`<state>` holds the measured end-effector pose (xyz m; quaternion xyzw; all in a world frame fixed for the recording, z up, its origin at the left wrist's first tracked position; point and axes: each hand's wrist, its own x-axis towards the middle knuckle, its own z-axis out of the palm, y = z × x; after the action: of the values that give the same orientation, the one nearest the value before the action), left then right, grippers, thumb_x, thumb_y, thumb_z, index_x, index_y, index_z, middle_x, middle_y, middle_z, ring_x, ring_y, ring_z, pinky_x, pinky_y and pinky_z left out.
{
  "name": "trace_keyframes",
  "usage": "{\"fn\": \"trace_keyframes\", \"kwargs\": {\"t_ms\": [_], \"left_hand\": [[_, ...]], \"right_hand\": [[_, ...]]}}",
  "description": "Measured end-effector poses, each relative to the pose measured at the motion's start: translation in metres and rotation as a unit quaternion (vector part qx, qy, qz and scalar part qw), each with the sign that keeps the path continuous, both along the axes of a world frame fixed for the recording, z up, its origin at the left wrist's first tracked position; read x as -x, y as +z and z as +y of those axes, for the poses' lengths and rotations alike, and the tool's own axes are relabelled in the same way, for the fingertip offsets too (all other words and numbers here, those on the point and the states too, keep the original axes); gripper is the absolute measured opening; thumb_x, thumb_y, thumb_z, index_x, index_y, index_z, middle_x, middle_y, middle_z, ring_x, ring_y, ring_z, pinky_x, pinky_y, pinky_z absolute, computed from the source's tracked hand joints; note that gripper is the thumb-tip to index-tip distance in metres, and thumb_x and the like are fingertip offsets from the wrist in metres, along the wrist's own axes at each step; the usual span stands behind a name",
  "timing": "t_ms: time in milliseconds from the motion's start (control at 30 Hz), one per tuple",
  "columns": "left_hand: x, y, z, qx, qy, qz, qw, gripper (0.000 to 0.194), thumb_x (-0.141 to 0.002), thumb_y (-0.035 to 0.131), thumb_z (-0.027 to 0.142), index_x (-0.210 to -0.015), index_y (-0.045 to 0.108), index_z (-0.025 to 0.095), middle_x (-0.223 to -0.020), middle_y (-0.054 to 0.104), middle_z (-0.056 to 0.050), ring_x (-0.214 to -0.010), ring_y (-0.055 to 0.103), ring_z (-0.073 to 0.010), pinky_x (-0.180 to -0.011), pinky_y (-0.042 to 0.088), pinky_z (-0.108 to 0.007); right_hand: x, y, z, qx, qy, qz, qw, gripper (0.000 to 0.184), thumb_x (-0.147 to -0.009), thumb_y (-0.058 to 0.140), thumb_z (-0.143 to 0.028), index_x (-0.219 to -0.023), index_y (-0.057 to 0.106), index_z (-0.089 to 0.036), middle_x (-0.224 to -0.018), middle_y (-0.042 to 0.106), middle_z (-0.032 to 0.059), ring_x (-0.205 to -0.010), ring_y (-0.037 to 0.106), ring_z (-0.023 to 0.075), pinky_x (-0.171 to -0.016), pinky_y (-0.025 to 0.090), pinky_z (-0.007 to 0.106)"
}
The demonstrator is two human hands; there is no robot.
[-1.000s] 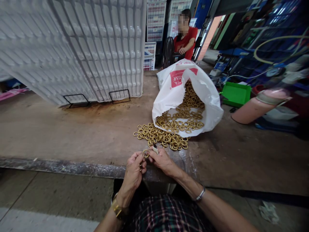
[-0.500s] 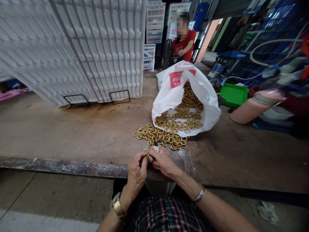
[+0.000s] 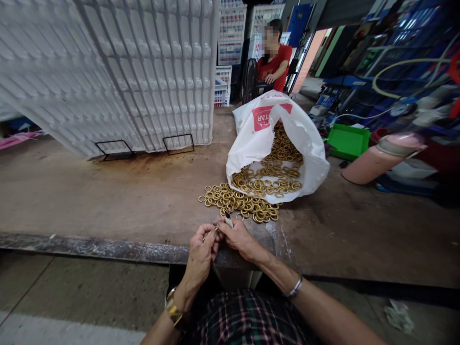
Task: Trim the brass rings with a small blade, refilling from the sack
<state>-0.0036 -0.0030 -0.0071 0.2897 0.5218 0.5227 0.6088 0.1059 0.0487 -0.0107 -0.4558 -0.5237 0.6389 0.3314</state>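
Note:
My left hand [image 3: 201,249] is closed over the table's front edge, with a brass-coloured ring [image 3: 216,229] pinched at the fingertips. Most of that ring is covered by fingers. My right hand [image 3: 240,237] meets it from the right, gripping a small knife [image 3: 229,221] with a pale handle and a dark tip that points up and away from me. Just beyond both hands lies a loose pile of brass-coloured rings [image 3: 247,206]. It spreads out from the mouth of a white sack [image 3: 247,143] with red print, lying on its side with many more rings inside.
Tall white ribbed panels [image 3: 154,76] stand on the brown table [image 3: 89,201] at left, by black wire stands [image 3: 178,143]. A green tray [image 3: 348,141] and a pink bottle [image 3: 375,158] are at right. A person in red [image 3: 280,64] sits behind the sack, near stacked crates [image 3: 230,31].
Both hands have shifted slightly left, and the left fingers have curled further around the ring, which shows less now. The knife has moved left with my right hand. Pile and sack are unchanged.

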Motion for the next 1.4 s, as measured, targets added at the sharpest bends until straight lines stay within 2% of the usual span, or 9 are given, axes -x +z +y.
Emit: {"fn": "trace_keyframes", "kwargs": {"t_ms": [100,233,467,700,1000,1133,1233,1333,1400], "left_hand": [[0.000,0.001,0.000,0.006,0.003,-0.029,1.000,0.034,-0.071,0.063,0.046,-0.081,0.048,0.018,-0.061,0.047,0.006,-0.042,0.034,-0.0029,-0.038,0.022,-0.015],[-0.001,0.001,0.001,0.011,-0.007,-0.016,1.000,0.036,-0.071,0.061,0.049,-0.082,0.051,0.016,-0.062,0.049,0.005,-0.041,0.035,-0.0028,-0.038,0.022,-0.015],[0.001,0.001,0.001,0.009,-0.018,-0.044,0.999,0.033,-0.071,0.061,0.047,-0.078,0.050,0.017,-0.062,0.048,0.005,-0.042,0.035,-0.0029,-0.038,0.022,-0.015],[0.003,0.002,0.002,0.006,-0.033,-0.073,0.997,0.031,-0.072,0.061,0.046,-0.075,0.049,0.017,-0.063,0.048,0.005,-0.042,0.035,-0.0025,-0.039,0.022,-0.015],[0.005,-0.001,0.002,-0.005,-0.027,-0.100,0.995,0.028,-0.073,0.062,0.042,-0.075,0.051,0.016,-0.062,0.049,0.004,-0.042,0.037,-0.0022,-0.038,0.023,-0.015],[0.005,-0.004,0.001,-0.015,-0.022,-0.103,0.994,0.026,-0.075,0.060,0.041,-0.076,0.049,0.017,-0.061,0.050,0.005,-0.042,0.037,-0.0026,-0.038,0.023,-0.015],[0.005,-0.004,0.001,-0.005,-0.007,-0.098,0.995,0.026,-0.075,0.061,0.040,-0.076,0.048,0.018,-0.060,0.050,0.006,-0.042,0.038,-0.0027,-0.039,0.024,-0.015],[0.004,-0.003,0.001,-0.002,0.010,-0.088,0.996,0.029,-0.073,0.063,0.041,-0.077,0.047,0.018,-0.058,0.049,0.006,-0.042,0.038,-0.0027,-0.039,0.025,-0.014],[0.003,-0.004,0.001,-0.009,0.018,-0.081,0.997,0.031,-0.071,0.064,0.043,-0.078,0.048,0.017,-0.055,0.049,0.006,-0.041,0.038,-0.0030,-0.039,0.025,-0.014]], "right_hand": [[-0.001,0.000,0.002,-0.028,0.004,-0.028,0.999,0.025,-0.076,0.049,-0.038,-0.061,0.049,-0.017,-0.051,0.045,-0.0055,-0.043,0.033,0.0055,-0.042,0.026,0.019],[-0.002,0.001,0.005,-0.072,-0.001,-0.055,0.996,0.025,-0.076,0.048,-0.034,-0.058,0.049,-0.017,-0.051,0.048,-0.0039,-0.048,0.040,0.0079,-0.047,0.030,0.020],[0.000,0.001,0.007,-0.116,0.013,-0.085,0.989,0.026,-0.077,0.047,-0.032,-0.054,0.044,-0.018,-0.050,0.044,-0.0051,-0.050,0.039,0.0084,-0.049,0.031,0.021],[0.000,-0.002,0.008,-0.116,0.020,-0.091,0.989,0.026,-0.078,0.044,-0.031,-0.056,0.047,-0.017,-0.051,0.050,-0.0037,-0.051,0.043,0.0089,-0.051,0.032,0.021],[0.001,-0.001,0.009,-0.124,0.012,-0.075,0.989,0.027,-0.078,0.042,-0.027,-0.052,0.045,-0.018,-0.049,0.045,-0.0043,-0.048,0.041,0.0085,-0.049,0.032,0.021],[-0.001,-0.004,0.010,-0.127,-0.006,-0.108,0.986,0.024,-0.079,0.041,-0.025,-0.058,0.048,-0.018,-0.051,0.046,-0.0037,-0.049,0.043,0.0097,-0.050,0.033,0.021],[-0.005,-0.008,0.007,-0.180,0.001,-0.180,0.967,0.017,-0.080,0.040,-0.022,-0.072,0.054,-0.018,-0.056,0.050,-0.0023,-0.052,0.046,0.0115,-0.052,0.032,0.022],[-0.009,-0.011,0.001,-0.283,0.069,-0.279,0.915,0.015,-0.078,0.042,-0.016,-0.080,0.056,-0.019,-0.065,0.057,0.0014,-0.058,0.050,0.0133,-0.055,0.030,0.023],[-0.010,-0.012,-0.003,-0.322,0.112,-0.335,0.879,0.017,-0.076,0.043,-0.012,-0.083,0.057,-0.019,-0.069,0.060,0.0037,-0.061,0.051,0.0144,-0.056,0.029,0.024]]}}
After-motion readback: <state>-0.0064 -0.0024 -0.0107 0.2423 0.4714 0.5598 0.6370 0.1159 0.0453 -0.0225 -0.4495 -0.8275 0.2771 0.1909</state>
